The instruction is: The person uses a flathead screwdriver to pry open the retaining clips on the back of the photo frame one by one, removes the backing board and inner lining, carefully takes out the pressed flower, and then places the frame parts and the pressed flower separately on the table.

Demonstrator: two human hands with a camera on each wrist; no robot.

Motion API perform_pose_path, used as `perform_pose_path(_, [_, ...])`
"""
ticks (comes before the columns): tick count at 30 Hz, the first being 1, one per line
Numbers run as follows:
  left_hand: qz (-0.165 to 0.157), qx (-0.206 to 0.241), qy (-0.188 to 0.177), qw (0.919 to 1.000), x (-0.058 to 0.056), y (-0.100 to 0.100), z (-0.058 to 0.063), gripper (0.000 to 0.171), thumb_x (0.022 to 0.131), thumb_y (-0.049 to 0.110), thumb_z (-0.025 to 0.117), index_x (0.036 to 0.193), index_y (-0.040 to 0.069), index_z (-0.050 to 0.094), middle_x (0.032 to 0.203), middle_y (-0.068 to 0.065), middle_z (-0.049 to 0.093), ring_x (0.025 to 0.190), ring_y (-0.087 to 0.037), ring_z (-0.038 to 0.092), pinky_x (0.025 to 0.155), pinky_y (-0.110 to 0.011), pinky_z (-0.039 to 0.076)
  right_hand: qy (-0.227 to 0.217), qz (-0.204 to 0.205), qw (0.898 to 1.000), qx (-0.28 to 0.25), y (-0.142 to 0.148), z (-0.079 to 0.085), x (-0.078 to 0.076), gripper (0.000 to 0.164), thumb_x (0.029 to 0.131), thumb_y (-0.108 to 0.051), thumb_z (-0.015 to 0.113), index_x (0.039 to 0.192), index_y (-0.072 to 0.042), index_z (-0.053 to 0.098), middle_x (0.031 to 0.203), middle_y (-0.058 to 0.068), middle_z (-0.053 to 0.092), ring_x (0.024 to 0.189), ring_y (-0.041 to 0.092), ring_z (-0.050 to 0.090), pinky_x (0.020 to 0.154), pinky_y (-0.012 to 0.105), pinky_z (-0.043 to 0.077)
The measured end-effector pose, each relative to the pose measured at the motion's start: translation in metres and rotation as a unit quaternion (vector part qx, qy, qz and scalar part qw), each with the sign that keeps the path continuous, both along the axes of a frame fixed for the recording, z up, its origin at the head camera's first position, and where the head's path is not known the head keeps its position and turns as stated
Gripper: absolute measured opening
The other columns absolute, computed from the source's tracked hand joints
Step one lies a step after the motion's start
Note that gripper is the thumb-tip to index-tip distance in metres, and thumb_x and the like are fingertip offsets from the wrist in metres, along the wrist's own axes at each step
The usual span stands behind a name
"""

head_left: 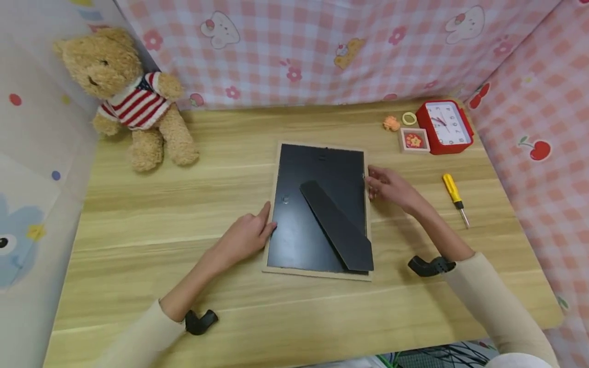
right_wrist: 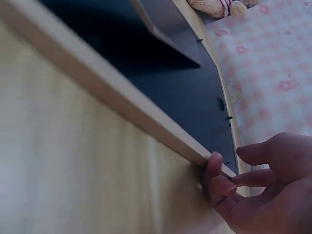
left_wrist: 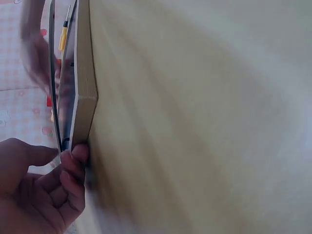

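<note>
A picture frame (head_left: 294, 240) lies face down on the wooden table, its black backing up inside a pale wood border. Its black stand leg (head_left: 338, 230) slants across the backing, tilted up from it in the left wrist view. At the left edge my left hand (head_left: 244, 235) holds the border, thumb over the top and curled fingers (left_wrist: 73, 183) against the side. My right hand (head_left: 393, 189) grips the right edge near the far corner, with curled fingertips (right_wrist: 214, 165) at the outer side. Small dark metal tabs show along the backing's rim in the right wrist view.
A yellow-handled screwdriver (head_left: 453, 191) lies right of my right hand. Behind it stand a red clock (head_left: 444, 125), a small star-patterned box (head_left: 414, 140), a yellow ring (head_left: 409, 118) and an orange trinket (head_left: 391, 123). A teddy bear (head_left: 133, 97) sits at the back left.
</note>
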State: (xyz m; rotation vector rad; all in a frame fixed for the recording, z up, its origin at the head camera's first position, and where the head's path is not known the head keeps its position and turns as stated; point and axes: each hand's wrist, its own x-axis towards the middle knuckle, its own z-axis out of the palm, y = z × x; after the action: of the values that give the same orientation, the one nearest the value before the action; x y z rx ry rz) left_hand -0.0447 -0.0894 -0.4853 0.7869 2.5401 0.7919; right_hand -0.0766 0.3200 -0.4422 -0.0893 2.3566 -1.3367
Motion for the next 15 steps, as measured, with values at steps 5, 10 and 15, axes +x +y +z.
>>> perform_pose_path(5, [0.043,0.038,-0.071,0.9958,0.005,-0.007,-0.014,0.073,0.117,0.027,0.054,0.169,-0.012,0.022,0.057,0.011,0.059,0.047,-0.006,0.051,0.056,-0.027,0.045,0.01,0.018,0.999,0.026,-0.028,0.008,-0.027,0.059,0.118,-0.013,0.048,0.167,0.014,0.028,0.085,0.01,0.06,0.075,0.012,0.056,0.064,0.023,0.045])
perform_pose_path(10, [0.071,0.061,-0.016,0.9955,-0.004,-0.013,-0.02,0.063,0.113,0.019,0.06,0.16,-0.015,0.036,0.062,0.011,0.062,0.052,-0.006,0.054,0.059,-0.029,0.049,0.031,0.038,0.997,0.056,-0.047,0.009,-0.046,0.058,0.117,-0.014,0.05,0.166,0.013,0.032,0.107,0.026,0.064,0.075,0.013,0.056,0.065,0.023,0.045])
perform_pose_path(15, [0.088,0.052,0.044,0.9938,-0.023,-0.013,-0.026,0.053,0.11,0.014,0.065,0.149,-0.017,0.048,0.067,0.004,0.062,0.057,-0.01,0.054,0.058,-0.032,0.049,0.055,0.044,0.993,0.096,-0.055,0.007,-0.053,0.058,0.116,-0.014,0.053,0.164,0.014,0.035,0.131,0.036,0.062,0.075,0.014,0.06,0.065,0.021,0.047])
